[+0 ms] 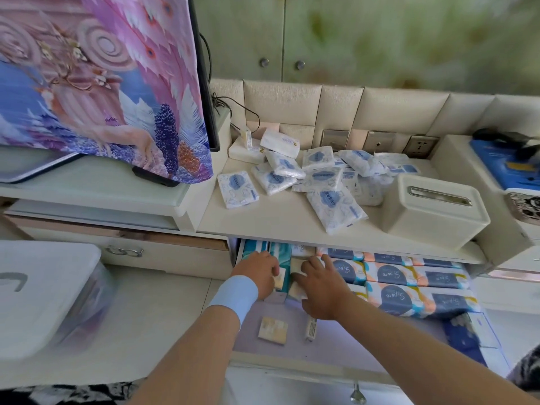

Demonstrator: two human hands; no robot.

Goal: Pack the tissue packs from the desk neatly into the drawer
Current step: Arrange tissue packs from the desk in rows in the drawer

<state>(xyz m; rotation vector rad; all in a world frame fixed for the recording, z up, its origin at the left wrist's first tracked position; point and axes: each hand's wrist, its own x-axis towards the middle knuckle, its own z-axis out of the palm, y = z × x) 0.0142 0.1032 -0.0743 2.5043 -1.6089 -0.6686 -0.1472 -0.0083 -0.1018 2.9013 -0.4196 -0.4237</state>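
Several white-and-blue tissue packs (304, 176) lie scattered on the cream desk (263, 217). Below it the drawer (292, 349) stands pulled out, its right side filled with rows of orange-and-navy tissue packs (409, 285) and its back left with teal packs (257, 248). My left hand (258, 271) reaches into the drawer's left part and grips a small beige pack (280, 280). My right hand (321, 287) lies beside it with fingers spread over other small beige packs (297, 290). A loose beige pack (273, 330) and a narrow white pack (311, 328) lie on the drawer floor.
A cream tissue box (435, 209) stands on the desk's right. A screen under a patterned cloth (102, 83) stands at the left, a white lidded bin (43, 293) at the lower left. Wall sockets (377, 143) and a cable (248, 115) run behind the desk.
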